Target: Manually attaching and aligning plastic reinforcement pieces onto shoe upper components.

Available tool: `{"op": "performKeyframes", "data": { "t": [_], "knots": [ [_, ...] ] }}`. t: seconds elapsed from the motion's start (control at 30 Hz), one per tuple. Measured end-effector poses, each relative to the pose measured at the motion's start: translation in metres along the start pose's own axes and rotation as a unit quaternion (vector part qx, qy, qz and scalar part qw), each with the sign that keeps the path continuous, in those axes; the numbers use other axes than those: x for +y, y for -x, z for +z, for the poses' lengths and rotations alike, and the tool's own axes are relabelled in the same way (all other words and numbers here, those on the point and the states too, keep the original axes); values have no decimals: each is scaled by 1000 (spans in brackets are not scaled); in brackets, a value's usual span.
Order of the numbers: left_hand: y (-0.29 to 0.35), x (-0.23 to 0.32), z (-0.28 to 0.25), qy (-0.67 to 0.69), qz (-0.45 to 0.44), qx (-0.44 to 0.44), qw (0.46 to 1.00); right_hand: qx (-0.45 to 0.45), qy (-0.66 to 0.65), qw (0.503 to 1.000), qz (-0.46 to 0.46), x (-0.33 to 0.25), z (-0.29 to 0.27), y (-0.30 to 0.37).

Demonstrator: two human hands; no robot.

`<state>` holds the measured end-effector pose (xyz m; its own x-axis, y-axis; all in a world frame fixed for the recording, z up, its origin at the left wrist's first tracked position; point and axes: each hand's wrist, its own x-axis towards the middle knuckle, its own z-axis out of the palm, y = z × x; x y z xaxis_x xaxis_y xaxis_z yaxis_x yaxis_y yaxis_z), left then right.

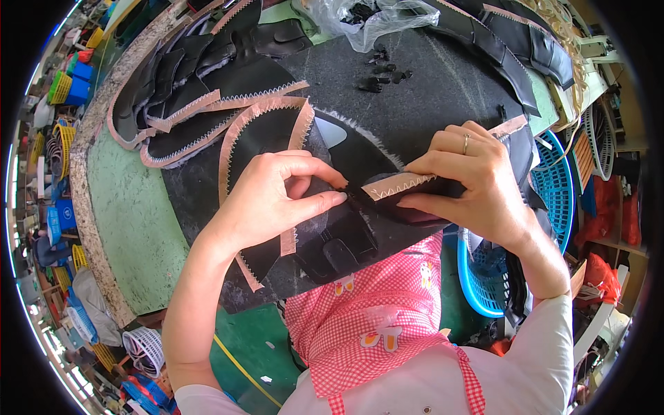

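My right hand, with a ring on one finger, grips a black leather piece by its tan edge strip, which has white zigzag stitching. Thumb and forefinger of my left hand are pinched close to that strip's end. Something small and dark shows at their tips, too hidden to name. Under my left forearm and hand lies another black leather piece with a tan stitched border and a pale fuzzy edge. A black strap-like part hangs near the board's front edge.
Several small black parts lie on the dark board, below a clear plastic bag. More black leather pieces are piled at far left, others at far right. Blue baskets stand at right.
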<state>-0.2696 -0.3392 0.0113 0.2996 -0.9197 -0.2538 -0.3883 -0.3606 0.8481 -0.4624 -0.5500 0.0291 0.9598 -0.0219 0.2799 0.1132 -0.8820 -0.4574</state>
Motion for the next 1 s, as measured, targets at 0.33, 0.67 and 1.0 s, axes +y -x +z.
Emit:
{"op": "performKeyframes", "data": {
  "t": [0.33,0.67,1.0],
  "knots": [
    [-1,-6,1,25,8,3,1000,11,-10,1000,1,-1,3,-1],
    [-1,-5,-5,63,-23,-28,997,-4,-1,1000,7,-2,1,-1],
    [-6,3,3,-10,-46,7,999,-45,2,999,23,-2,0,1]
  ]
}}
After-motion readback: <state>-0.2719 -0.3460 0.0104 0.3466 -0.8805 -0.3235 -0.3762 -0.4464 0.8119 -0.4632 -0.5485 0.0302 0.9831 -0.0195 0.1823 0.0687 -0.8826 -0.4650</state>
